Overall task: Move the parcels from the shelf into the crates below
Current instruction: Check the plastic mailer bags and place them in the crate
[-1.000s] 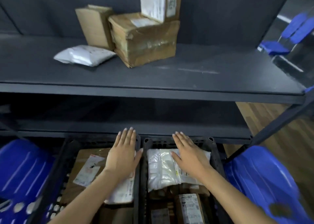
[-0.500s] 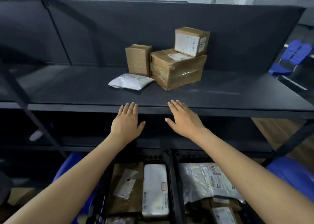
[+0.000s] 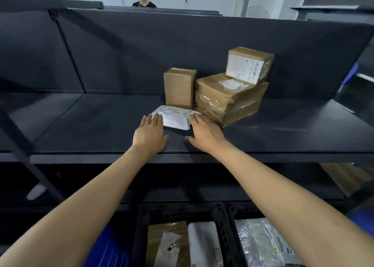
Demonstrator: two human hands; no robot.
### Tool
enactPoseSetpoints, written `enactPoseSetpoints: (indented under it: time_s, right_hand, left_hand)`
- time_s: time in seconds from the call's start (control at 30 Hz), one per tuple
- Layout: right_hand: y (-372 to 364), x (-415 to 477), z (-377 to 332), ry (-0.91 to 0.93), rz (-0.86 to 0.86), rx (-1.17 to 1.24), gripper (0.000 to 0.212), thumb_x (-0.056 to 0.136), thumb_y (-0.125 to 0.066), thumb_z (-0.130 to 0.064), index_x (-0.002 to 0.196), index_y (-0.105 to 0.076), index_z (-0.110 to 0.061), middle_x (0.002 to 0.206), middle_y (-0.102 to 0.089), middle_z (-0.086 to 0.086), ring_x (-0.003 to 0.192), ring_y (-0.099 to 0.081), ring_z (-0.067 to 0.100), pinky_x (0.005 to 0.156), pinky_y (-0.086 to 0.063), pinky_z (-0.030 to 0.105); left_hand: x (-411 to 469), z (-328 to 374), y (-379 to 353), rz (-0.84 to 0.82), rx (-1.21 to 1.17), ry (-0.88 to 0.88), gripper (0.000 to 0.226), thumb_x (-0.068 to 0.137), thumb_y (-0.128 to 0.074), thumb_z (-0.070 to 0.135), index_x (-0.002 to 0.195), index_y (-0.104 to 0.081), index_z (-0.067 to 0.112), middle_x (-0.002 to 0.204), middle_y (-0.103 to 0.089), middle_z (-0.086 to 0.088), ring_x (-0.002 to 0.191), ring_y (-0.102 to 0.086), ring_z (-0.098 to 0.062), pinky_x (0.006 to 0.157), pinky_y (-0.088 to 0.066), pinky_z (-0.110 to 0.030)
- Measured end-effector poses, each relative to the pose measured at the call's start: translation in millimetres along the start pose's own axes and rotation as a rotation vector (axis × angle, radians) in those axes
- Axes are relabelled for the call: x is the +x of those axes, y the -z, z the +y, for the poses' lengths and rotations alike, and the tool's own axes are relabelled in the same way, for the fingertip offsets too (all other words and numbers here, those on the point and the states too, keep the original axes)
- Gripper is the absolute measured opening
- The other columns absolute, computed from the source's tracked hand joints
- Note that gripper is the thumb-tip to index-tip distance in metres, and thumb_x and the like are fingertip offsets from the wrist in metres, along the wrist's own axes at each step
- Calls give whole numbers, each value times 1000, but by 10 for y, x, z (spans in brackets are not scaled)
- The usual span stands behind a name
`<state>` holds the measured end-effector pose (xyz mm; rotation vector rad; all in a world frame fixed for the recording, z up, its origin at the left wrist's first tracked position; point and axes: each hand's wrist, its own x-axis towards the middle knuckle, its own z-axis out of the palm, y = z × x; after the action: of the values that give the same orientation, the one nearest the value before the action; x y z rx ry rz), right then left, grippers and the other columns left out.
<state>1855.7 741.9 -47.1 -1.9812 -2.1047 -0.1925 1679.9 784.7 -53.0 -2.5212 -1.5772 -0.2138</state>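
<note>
A flat white mailer bag (image 3: pixel 175 117) lies on the dark shelf (image 3: pixel 101 125). My left hand (image 3: pixel 150 134) is flat, fingers apart, its fingertips touching the bag's left end. My right hand (image 3: pixel 204 134) reaches to the bag's right end, fingers spread, holding nothing. Behind the bag stands a small upright cardboard box (image 3: pixel 179 87). Right of it sits a large taped box (image 3: pixel 229 98) with a small labelled box (image 3: pixel 249 65) on top. Below, the left black crate (image 3: pixel 141 226) holds a brown parcel (image 3: pixel 166 244) and a white one (image 3: pixel 204 244); the right crate (image 3: pixel 230 226) holds a clear plastic bag (image 3: pixel 263 244).
A lower shelf (image 3: pixel 182 185) runs between the top shelf and the crates. A slanted black brace (image 3: pixel 24 145) crosses at the left. Something blue (image 3: pixel 109 252) sits left of the crates. A person (image 3: pixel 144 2) stands behind the shelf's back panel.
Both hands have risen from the crates, past the shelf edge, and now reach the white mailer bag. The view has tilted upward.
</note>
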Motion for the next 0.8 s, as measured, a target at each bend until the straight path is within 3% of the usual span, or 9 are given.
enactPoseSetpoints:
  time_s: [0.23, 0.43, 0.57, 0.8]
  right_hand:
    - [-240, 523, 32, 56, -43, -20, 84, 82, -69, -37, 146, -24, -6, 151, -31, 12, 137, -32, 28, 105, -36, 37]
    - [-424, 582, 93, 82, 8, 3, 67, 89, -61, -24, 145, -28, -6, 147, -37, 12, 134, -37, 27, 99, -45, 39]
    - [-442, 563, 125, 102, 8, -9, 61, 89, -56, -11, 144, -30, -6, 146, -39, 14, 133, -40, 27, 90, -50, 41]
    - [-260, 341, 118, 165, 117, 15, 51, 94, -47, -4, 143, -37, -7, 149, -40, 11, 137, -38, 23, 97, -44, 37]
  left_hand:
    - [549, -82, -250, -14, -61, 9, 81, 91, -55, 37, 149, -11, 2, 158, -16, -12, 147, -12, -26, 120, -8, -34]
    - [768, -74, -422, 106, -57, -81, 67, 94, -47, 21, 150, -13, 4, 159, -15, -10, 147, -10, -22, 120, -5, -31]
    - [822, -71, -483, 147, -82, -85, 62, 94, -46, 16, 150, -20, 8, 157, -23, -7, 146, -19, -20, 115, -20, -29]
    - [515, -33, -365, 229, -130, -72, 52, 91, -54, 17, 141, -42, 4, 141, -50, -12, 132, -46, -27, 89, -51, -39]
